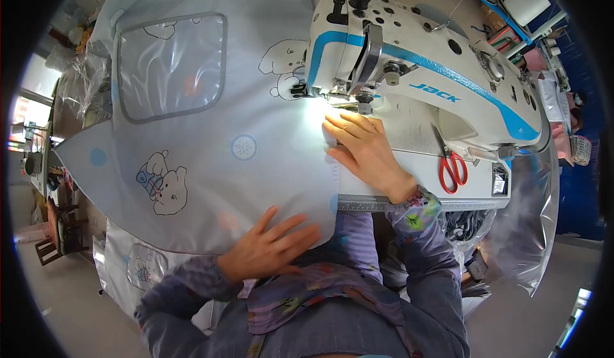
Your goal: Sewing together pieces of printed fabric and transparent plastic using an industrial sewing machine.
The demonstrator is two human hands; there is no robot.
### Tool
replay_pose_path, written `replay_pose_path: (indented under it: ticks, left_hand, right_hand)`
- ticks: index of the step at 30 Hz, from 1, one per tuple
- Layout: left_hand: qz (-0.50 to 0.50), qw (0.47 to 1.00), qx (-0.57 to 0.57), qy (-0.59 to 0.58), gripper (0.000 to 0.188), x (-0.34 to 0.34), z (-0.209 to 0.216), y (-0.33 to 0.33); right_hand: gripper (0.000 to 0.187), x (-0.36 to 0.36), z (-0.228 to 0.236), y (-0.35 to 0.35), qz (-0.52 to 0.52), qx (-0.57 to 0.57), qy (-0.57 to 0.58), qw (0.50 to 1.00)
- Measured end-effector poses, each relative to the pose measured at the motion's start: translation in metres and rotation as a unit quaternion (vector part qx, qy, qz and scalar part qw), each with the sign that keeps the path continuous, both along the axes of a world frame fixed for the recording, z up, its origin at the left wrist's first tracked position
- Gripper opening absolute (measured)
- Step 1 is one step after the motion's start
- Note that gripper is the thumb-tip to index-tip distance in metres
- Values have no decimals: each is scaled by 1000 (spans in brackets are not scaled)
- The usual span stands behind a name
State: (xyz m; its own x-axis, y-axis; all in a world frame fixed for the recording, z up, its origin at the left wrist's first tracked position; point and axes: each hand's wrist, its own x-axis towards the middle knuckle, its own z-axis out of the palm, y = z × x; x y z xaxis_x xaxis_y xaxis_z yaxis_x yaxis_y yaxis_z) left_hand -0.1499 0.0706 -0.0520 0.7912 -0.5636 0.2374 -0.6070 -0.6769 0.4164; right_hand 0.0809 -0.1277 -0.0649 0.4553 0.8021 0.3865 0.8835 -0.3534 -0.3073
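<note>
A large pale-blue sheet of smooth fabric, printed with cartoon animals, spreads over the sewing table and under the needle area of a white and blue sewing machine. Near its far left, a clear window panel with a grey bound border is set in the sheet. My right hand lies flat, palm down, at the sheet's right edge, its fingertips just short of the lit presser foot. Fingers spread, my left hand rests on the sheet's near edge. What lies under both palms is hidden.
Red-handled scissors lie on the machine bed to the right of my right hand. A ruler strip runs along the table's front edge. Thread cones stand at the far right. Clear plastic sheeting hangs off the table's right end.
</note>
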Motion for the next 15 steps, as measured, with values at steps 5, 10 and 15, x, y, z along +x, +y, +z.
replay_pose_path:
  ticks: [5, 10, 15]
  left_hand:
    - [65, 992, 102, -31, 38, -38, 3, 54]
    - [101, 987, 111, -53, 40, -15, 12, 67]
    - [100, 989, 98, -54, 44, 8, 11, 66]
  right_hand:
    - [48, 5, -4, 3, -29, -28, 5, 999]
    - [50, 5, -3, 3, -11, -4, 26, 1000]
    - [51, 6, 2, 3, -17, -15, 35, 999]
